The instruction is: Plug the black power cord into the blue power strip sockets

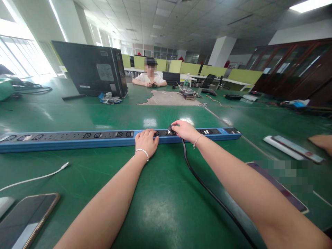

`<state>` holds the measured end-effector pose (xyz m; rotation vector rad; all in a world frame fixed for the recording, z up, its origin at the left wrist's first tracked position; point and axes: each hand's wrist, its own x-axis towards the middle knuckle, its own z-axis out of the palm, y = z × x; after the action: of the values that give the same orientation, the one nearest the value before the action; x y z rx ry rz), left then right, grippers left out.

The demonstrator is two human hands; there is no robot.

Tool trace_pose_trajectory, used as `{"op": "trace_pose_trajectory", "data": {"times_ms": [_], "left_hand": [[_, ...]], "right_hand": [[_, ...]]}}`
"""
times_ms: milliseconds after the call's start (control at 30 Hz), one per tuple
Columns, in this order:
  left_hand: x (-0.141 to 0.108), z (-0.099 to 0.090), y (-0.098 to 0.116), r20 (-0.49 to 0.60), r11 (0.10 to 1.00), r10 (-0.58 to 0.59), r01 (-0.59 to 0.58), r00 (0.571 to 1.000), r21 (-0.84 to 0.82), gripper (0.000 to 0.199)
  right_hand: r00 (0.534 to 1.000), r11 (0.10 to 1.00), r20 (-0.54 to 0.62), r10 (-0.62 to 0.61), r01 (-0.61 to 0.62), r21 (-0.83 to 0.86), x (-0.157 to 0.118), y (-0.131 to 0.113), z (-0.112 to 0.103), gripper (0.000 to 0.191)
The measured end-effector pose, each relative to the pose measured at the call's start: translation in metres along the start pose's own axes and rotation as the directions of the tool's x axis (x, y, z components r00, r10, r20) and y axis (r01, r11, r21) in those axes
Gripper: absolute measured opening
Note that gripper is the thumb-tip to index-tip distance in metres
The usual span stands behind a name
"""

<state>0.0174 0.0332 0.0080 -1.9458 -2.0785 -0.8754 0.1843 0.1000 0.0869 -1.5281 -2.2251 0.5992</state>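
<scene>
A long blue power strip [111, 142] with a row of black sockets lies across the green table in front of me. My left hand [146, 142] rests on the middle of it, fingers lying over the top and thumb apart. Just to its right, my right hand [184, 130] pinches a black plug [170, 128], its metal pins showing above the sockets and pointing left and down. From the plug a thick black cable [198, 178] runs down beneath my right forearm toward the near edge of the view. Whether the pins touch the strip I cannot tell.
A white charging cable [49, 174] and a phone [32, 221] lie at left; another phone [280, 188] lies by my right forearm. Behind the strip stand a black computer case [90, 71] and gloves [110, 98]. A person [149, 74] sits opposite; another's hand [321, 141] shows at right.
</scene>
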Motion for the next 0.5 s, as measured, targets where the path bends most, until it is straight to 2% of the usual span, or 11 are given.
{"op": "trace_pose_trajectory", "data": {"times_ms": [200,500], "left_hand": [[-0.001,0.000,0.001,0.003,1.000,-0.011,0.011,1.000,-0.013,0.030],[0.000,0.002,0.001,-0.013,1.000,-0.007,0.007,1.000,-0.008,0.030]], "right_hand": [[0.999,0.982,-0.039,-0.021,0.013,-0.186,0.012,-0.012,0.023,0.033],[0.997,0.955,-0.075,-0.003,-0.020,-0.297,0.009,-0.024,0.028,0.033]]}}
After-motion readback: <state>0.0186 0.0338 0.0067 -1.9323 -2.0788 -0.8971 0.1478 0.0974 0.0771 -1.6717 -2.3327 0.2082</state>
